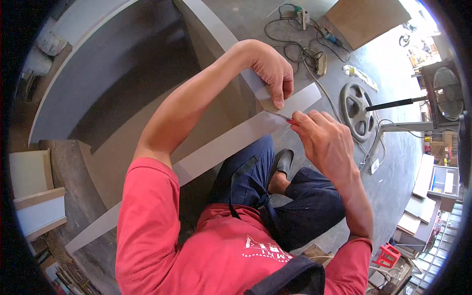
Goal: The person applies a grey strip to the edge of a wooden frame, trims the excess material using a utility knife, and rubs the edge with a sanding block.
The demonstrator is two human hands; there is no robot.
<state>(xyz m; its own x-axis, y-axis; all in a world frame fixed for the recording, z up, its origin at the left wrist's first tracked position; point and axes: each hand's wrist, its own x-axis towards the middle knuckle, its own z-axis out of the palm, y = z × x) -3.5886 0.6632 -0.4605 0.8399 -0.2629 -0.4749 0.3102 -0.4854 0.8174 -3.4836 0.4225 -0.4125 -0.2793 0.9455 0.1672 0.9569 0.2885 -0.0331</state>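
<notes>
Left arm (184,110) bent and wrist (243,55) flexed, the left grip (270,69) points downward while the right grip (325,140) pinches.

White lettering (266,248) stands on the front of the person's red shirt (216,255), where we see larger characters set beside smaller ones and a curved row of tiny marks (263,255). Any print farther off is too small for us to read.

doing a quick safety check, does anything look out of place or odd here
Yes: cables lie in tangled loops on the floor beyond the left hand, looking untidy and possibly a trip risk. No spill or damage stands out.
</notes>
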